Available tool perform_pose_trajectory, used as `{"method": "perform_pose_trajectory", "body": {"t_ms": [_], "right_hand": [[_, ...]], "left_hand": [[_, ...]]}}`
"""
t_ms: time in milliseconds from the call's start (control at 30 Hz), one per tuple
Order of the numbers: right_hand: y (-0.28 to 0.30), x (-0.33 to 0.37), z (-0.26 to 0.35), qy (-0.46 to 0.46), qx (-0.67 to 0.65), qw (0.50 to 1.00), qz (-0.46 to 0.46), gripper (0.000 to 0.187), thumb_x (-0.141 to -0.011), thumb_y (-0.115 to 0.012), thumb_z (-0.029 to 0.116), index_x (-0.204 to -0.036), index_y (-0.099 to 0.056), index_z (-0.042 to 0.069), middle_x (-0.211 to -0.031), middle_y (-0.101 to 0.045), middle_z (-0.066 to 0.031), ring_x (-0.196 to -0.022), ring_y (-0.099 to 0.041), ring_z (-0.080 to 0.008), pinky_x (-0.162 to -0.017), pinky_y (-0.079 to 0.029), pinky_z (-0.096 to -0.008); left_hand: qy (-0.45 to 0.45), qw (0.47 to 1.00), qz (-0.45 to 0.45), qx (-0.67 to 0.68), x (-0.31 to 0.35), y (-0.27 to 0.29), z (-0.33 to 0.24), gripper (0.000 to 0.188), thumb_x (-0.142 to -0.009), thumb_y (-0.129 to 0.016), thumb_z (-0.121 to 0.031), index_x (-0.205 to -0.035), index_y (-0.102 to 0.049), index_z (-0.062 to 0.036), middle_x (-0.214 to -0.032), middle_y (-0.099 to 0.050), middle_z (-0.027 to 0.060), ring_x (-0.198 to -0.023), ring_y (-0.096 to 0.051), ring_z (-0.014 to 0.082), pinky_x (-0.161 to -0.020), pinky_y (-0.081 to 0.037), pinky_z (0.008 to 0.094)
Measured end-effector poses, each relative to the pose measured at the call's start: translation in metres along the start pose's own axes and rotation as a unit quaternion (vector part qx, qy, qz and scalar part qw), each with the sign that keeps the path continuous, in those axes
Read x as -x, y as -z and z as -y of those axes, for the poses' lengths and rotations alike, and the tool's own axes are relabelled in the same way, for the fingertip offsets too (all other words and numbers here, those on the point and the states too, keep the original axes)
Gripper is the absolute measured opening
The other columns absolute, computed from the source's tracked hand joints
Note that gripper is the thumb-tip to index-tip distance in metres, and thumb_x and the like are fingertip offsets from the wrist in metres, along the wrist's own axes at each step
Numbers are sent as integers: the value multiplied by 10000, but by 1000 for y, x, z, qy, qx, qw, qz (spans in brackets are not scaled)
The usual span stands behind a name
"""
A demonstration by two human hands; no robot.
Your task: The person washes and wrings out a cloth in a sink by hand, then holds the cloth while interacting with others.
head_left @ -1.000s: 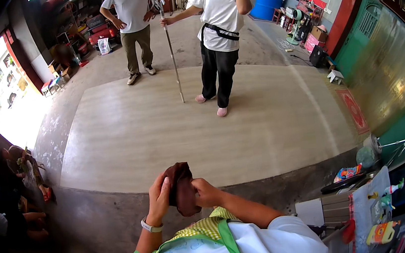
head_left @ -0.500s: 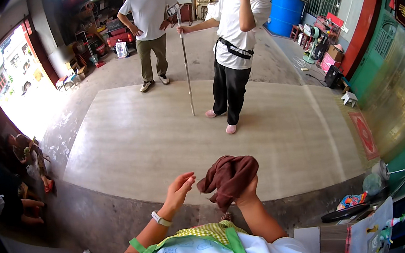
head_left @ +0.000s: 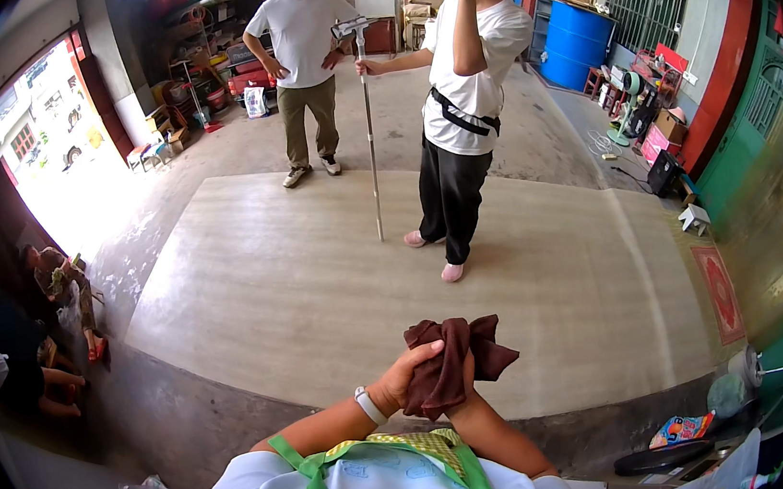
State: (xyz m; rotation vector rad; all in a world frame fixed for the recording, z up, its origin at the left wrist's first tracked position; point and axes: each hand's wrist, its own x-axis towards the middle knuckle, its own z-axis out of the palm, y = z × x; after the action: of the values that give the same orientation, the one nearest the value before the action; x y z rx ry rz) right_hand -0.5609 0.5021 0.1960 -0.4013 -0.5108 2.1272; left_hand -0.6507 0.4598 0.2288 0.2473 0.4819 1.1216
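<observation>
A dark brown cloth (head_left: pixel 443 371) is bunched up in front of my chest, held in both hands. My left hand (head_left: pixel 406 374), with a white band on its wrist, is closed on the cloth's left side, its thumb lying over the folds. Most of my right hand (head_left: pixel 469 392) is covered by the cloth, which it grips from the lower right. A loose corner of the fabric sticks out to the right.
A pale floor sheet (head_left: pixel 252 289) spreads ahead. On it stands a person in a white shirt (head_left: pixel 466 91), one hand on an upright pole (head_left: pixel 372 150); another person (head_left: pixel 300 52) stands behind. Seated people (head_left: pixel 63 282) are at the left. A blue barrel (head_left: pixel 576 42) stands far right.
My left hand, empty and apart before, has come over to the cloth and closed on it. The cloth is now gathered between both hands. The view has shifted slightly.
</observation>
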Motion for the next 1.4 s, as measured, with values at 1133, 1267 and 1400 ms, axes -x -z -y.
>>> {"method": "perform_pose_trajectory", "body": {"t_ms": [1133,1267,1400], "right_hand": [[54,-19,14,62,-39,997,11,283,-903,-359,350,-940,-475,94,-923,-499,-40,-862,-496,-173,-792,-417,-306],[57,-25,12,98,27,992,73,291,-905,-351,356,-950,-476,97,-928,-499,-43,-867,-496,-177,-804,-413,-308],[25,-10,26,67,-66,994,48,379,-896,-343,414,-1011,-471,77,-1001,-513,-89,-931,-509,-226,-842,-428,-352]], "left_hand": [[-30,984,-6,-174,-39,-20,-6,396,-827,-559,-254,-1126,-454,-17,-1050,-543,83,-951,-533,151,-840,-439,274],[-31,985,-5,-172,-39,-19,-6,415,-831,-556,-257,-1149,-444,-15,-1074,-538,86,-972,-528,150,-858,-430,274],[-37,984,4,-175,-38,-19,-8,425,-832,-554,-258,-1160,-437,-14,-1077,-537,83,-972,-528,150,-863,-427,274]]}}
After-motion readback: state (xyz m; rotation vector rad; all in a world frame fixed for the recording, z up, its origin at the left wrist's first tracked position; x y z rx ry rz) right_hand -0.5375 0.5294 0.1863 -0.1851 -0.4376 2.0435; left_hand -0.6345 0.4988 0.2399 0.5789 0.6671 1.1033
